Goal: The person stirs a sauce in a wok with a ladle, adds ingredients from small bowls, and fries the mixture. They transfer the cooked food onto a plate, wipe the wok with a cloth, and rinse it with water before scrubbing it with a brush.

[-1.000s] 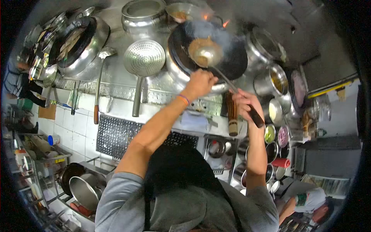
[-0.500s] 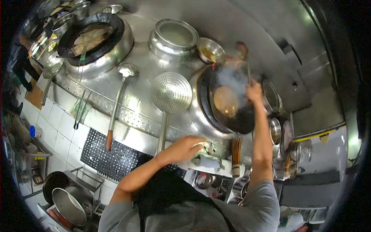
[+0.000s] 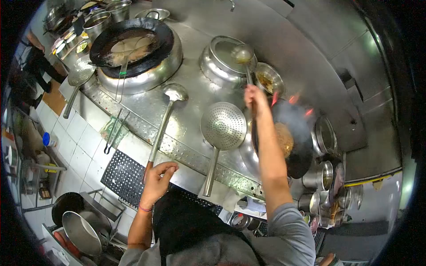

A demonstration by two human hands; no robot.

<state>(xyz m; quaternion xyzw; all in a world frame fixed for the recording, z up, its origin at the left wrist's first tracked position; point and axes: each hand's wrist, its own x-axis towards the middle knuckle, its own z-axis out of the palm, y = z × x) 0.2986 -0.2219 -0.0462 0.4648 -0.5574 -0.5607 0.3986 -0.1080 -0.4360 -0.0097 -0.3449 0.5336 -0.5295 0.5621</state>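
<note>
My right hand (image 3: 256, 99) is closed around the handle of a ladle (image 3: 242, 54), whose bowl is over the round metal pot (image 3: 212, 70). Beneath and beside my right forearm, a smoking wok (image 3: 305, 153) holds brown food (image 3: 284, 139), with flames at its far rim. My left hand (image 3: 157, 185) is loosely curled, thumb and forefinger slightly apart, and nothing shows between them. It overlaps the wooden handle end of a second ladle (image 3: 176, 92) lying on the steel stove top. Between my hands, a large perforated skimmer (image 3: 223, 126) rests with its handle over the front edge.
A large wok (image 3: 101, 42) with a wire strainer (image 3: 124, 64) sits at the back left. Tongs (image 3: 116, 133) lie at the front edge. A small bowl (image 3: 271, 80) of food stands beside the pot. At the far left is another person (image 3: 37, 62).
My right hand has swung left with the ladle, from above the wok to the pot. My left hand has moved left and down toward the other ladle's handle. The view has shifted.
</note>
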